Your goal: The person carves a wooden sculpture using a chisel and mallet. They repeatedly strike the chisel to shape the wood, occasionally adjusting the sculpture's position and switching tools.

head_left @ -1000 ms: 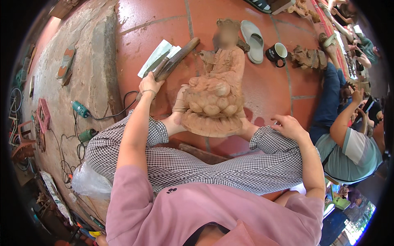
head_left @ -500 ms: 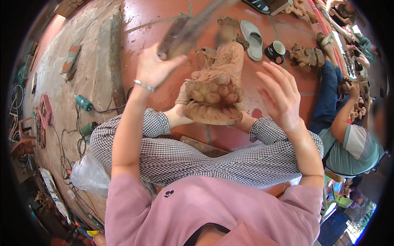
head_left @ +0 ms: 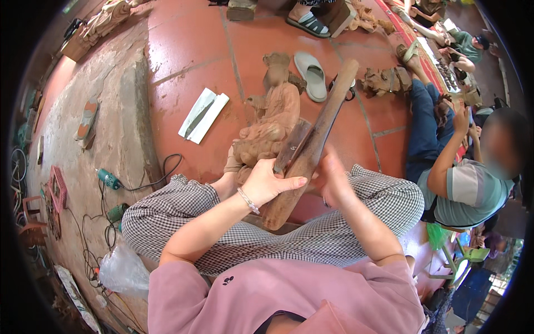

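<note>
My left hand is closed round a long, club-shaped wooden bar, its thumb lying across it. A shorter dark wooden piece lies along the bar and is held in the same grip. My right hand is beside the bar's right side, smeared by motion, so its grip is unclear. Beyond them a carved wooden statue of a robed figure stands on the tiles between my feet. The bar and my left hand hide part of its base.
A white sheet with a dark strip lies left of the statue. Behind it are a grey slipper and a mostly hidden mug. A rough carving and a seated person are on the right. A corded green power tool lies left.
My left hand has brought the bar and the shorter piece down toward my lap. My right hand has moved inward and lower, beside the bar. The view has shifted, and the white sheet now shows.
</note>
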The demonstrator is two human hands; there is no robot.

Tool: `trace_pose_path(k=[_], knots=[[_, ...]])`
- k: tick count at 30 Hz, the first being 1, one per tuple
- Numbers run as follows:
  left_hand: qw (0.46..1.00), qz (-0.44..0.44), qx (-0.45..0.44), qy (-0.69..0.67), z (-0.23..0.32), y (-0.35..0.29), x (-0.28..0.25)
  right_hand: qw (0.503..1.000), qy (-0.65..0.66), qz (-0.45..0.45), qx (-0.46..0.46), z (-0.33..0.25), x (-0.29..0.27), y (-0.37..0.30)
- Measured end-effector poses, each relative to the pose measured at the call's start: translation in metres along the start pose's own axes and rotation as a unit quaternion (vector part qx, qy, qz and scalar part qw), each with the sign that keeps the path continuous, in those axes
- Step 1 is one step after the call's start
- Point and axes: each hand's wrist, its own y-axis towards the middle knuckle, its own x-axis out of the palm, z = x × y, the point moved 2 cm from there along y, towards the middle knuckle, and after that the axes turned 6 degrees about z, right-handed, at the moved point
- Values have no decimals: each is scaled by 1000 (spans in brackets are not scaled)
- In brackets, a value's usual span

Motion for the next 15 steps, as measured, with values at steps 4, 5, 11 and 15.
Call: trace_pose_path(k=[4,5,11,15], knots=[[992,51,78,88,-21,-3,-10,996,-74,36,42,10,12,9],[997,64,38,-37,-17,-4,-6,996,-79,26,18,4,9,14],[971,82,120,-188,16,14,-19,962,-229,56,-138,-80,9,11],[966,223,120,-55,10,28,-46,853,-397,34,-336,-125,11,24]])
